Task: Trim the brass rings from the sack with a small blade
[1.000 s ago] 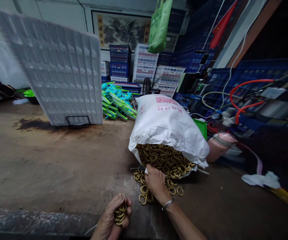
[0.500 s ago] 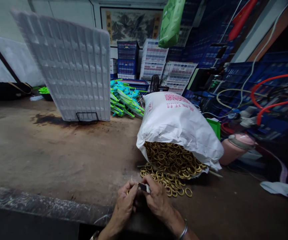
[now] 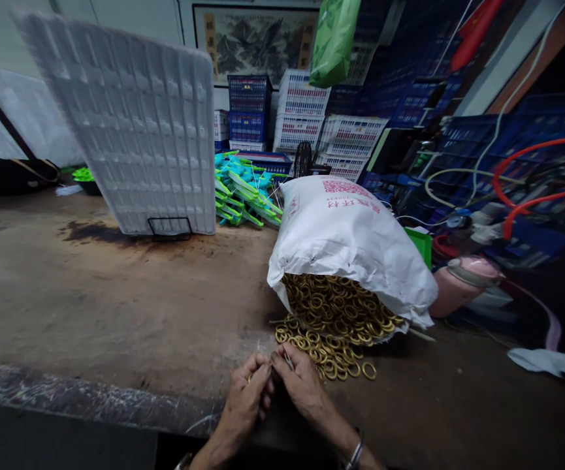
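Observation:
My left hand (image 3: 249, 386) is closed in a pinch, with a brass ring (image 3: 249, 377) showing between its thumb and fingers. Close beside it, my right hand (image 3: 302, 378) grips a small flat blade (image 3: 287, 359), now seen nearly edge-on. The fingertips of both hands almost meet above the table's front part. Just beyond my right hand, loose brass rings (image 3: 341, 362) spill from the mouth of a white woven sack (image 3: 341, 235) lying on its side. Many more rings fill the opening of that sack.
A ribbed white plastic panel (image 3: 140, 130) stands in a black wire holder (image 3: 169, 227) on the wooden table (image 3: 115, 307). Green and blue plastic pieces (image 3: 245, 192) are heaped behind. Right of the sack are a pink bottle (image 3: 463, 284) and orange hose (image 3: 512, 170). Stacked crates (image 3: 302, 98) stand at the back.
My right hand has turned the blade, so its broad dark face and white end no longer show. Both hands stay close together in about the same spot. The view has shifted slightly.

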`<state>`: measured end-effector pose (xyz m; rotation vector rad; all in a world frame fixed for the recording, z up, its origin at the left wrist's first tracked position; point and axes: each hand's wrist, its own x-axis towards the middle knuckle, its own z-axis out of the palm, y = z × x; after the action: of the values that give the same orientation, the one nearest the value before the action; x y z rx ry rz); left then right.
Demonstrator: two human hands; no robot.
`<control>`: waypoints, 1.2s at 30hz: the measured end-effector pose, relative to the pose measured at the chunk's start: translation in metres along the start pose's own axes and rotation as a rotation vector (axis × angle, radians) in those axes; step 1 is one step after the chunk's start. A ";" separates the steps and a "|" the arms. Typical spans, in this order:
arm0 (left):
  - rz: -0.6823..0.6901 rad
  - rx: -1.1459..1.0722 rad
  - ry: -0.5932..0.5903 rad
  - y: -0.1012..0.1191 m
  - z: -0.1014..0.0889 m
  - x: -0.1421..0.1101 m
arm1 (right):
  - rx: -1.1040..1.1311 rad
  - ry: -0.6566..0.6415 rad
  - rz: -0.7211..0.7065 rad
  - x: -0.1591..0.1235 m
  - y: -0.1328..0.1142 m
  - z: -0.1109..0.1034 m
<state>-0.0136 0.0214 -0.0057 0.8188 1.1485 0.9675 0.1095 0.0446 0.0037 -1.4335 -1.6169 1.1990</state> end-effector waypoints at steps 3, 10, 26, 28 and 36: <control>-0.034 -0.094 -0.040 -0.001 -0.001 0.000 | 0.074 -0.041 0.003 0.000 0.000 0.001; -0.006 -0.241 -0.129 0.004 -0.001 -0.009 | 0.072 -0.015 -0.047 0.001 0.001 -0.002; -0.062 -0.136 0.029 0.003 0.002 -0.005 | -0.686 -0.009 -0.174 -0.017 -0.004 0.002; -0.062 -0.119 0.041 0.002 0.001 -0.005 | -0.741 0.024 -0.149 -0.016 -0.004 0.002; -0.002 -0.087 -0.005 0.003 0.001 -0.006 | -0.794 0.062 -0.078 -0.012 0.002 -0.001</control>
<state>-0.0137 0.0172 -0.0004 0.7496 1.0950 1.0070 0.1132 0.0329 0.0033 -1.8100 -2.2034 0.4484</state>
